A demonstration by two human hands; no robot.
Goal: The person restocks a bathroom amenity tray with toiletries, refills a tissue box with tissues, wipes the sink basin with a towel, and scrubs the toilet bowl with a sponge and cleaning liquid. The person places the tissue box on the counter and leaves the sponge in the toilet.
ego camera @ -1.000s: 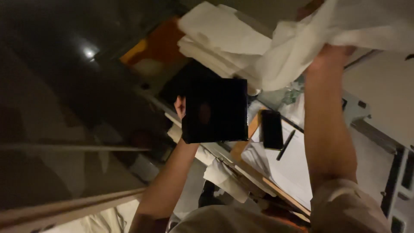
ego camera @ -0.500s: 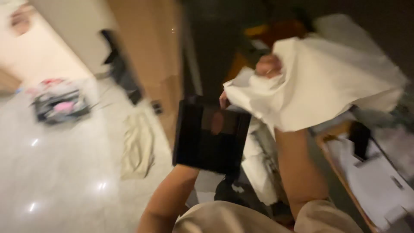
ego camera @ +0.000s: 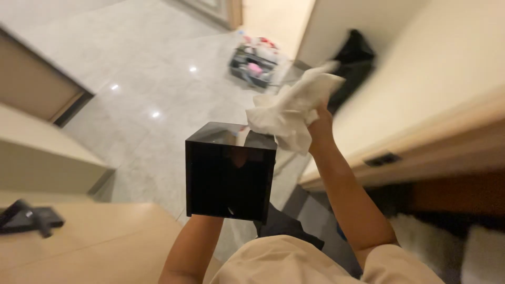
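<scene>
While seen from the head camera looking down: glossy black cube-shaped box (ego camera: 230, 179) raised in mid-frame, well above the pale polished stone floor (ego camera: 152, 89), near face dark and mirror-like, top face tilted slightly away. Left hand (ego camera: 208, 218) mostly hidden behind and beneath the box, only the bare forearm rising to its lower edge; carrying the box from below, though exact finger placement cannot be told. Right hand (ego camera: 320, 126) clenched around a crumpled white cloth (ego camera: 292, 113), wad bunched above the fist, with one loose corner trailing up and to the right, blurred. Cloth hanging just beside the box's upper right corner, its lower folds overlapping that corner in the picture; touching or apart cannot be told. Right forearm running down from the fist to a beige short sleeve (ego camera: 315, 263) at the bottom edge. On the floor farther off, near the top of the frame, a small grey caddy filled with pink and white items (ego camera: 256, 62), too blurred for detail. Beside the cloth, against a cream wall (ego camera: 421, 68), a dark blurred bag-like shape (ego camera: 353, 58). At lower left, a light wooden worktop (ego camera: 89, 242) bearing a small black object (ego camera: 29, 216) near its left edge. At right, a wooden ledge with a dark rectangular slot (ego camera: 383, 159).
</scene>
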